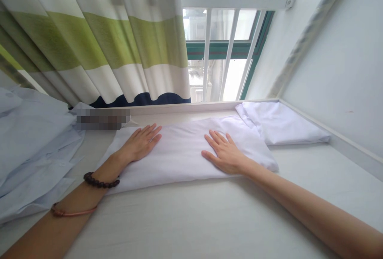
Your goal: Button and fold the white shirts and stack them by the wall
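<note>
Spreading left hand (142,143) loosely and right hand (224,153) wider, both palm-down on the folded cloth (182,151), with arms reaching in from the lower corners. Lying across the middle of the board (191,219), meeting a second bundle (293,123) at far right. Flanked at left by heaped clothes (32,131), closed in beyond by rim (209,106), curtain (101,43) and railing (233,3).

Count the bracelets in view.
2: a beaded bracelet nearer the left hand, and a thin bracelet farther up that arm. The right arm shows none.
</note>
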Demonstrator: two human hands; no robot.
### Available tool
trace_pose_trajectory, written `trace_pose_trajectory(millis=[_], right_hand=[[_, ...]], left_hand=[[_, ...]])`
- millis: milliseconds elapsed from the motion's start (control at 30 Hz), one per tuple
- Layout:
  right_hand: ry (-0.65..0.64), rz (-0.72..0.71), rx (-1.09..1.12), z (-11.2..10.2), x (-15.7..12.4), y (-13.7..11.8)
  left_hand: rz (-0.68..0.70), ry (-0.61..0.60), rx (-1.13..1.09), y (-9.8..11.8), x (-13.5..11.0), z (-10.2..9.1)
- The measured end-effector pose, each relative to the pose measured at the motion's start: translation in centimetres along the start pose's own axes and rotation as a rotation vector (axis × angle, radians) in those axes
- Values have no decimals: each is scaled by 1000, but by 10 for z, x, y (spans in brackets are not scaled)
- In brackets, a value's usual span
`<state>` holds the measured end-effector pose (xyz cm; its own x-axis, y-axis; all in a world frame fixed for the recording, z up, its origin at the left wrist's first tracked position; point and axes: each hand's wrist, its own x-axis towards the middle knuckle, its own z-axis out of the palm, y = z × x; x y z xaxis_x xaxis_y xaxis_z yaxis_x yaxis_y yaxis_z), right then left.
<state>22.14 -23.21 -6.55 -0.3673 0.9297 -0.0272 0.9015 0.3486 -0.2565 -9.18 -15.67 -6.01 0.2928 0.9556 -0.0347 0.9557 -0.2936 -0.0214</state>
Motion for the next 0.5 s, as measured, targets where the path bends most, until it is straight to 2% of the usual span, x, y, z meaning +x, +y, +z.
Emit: trace_pose_trajectory(millis=[133, 200, 267, 333, 400, 500], right_hand=[[-50, 46, 18, -14, 6, -6], [-44, 63, 24, -25, 18, -16], [24, 57, 13, -32, 36, -27], [93, 35, 2, -29, 57, -34], [91, 48, -4, -19, 75, -35], [69, 72, -18, -3, 88, -24]], left_hand=[[-37, -8, 31, -5, -2, -5], [-48, -9, 38, 5, -3, -10], [-23, 34, 36, 22, -3, -13], [59, 97, 26, 40, -1, -13], [100, 85, -1, 50, 4, -9], [71, 1, -38, 43, 13, 0]])
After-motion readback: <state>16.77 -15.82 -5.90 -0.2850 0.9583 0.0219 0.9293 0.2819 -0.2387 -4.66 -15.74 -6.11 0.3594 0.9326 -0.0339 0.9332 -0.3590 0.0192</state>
